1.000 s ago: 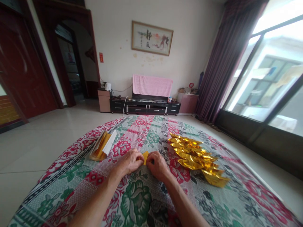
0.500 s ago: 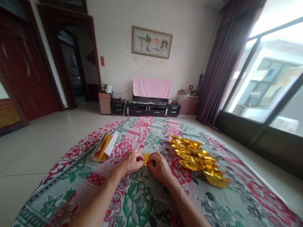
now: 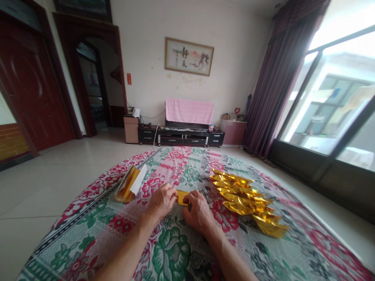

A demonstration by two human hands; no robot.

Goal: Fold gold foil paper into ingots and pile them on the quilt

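Observation:
Between my two hands is a small folded piece of gold foil paper [image 3: 183, 197], just above or on the flowered tablecloth [image 3: 171, 253]. My left hand [image 3: 164, 200] pinches its left end between thumb and fingers. Its right end is held by my right hand [image 3: 199, 210], whose fingers curl over and partly hide it. To the right, several folded gold foil boats [image 3: 238, 207] lie in overlapping rows. On the left rests a curled stack of gold and white paper sheets [image 3: 131, 183].
Past the far table edge stands a low black TV cabinet [image 3: 184, 141], its screen draped with a pink cloth [image 3: 190, 111]. A purple curtain [image 3: 271, 78] and a large window are at the right. Tiled floor [image 3: 43, 187] runs along the left.
My hands have moved slightly apart, and more of the gold foil paper shows between them as a flat strip. The whole view has shifted down a little.

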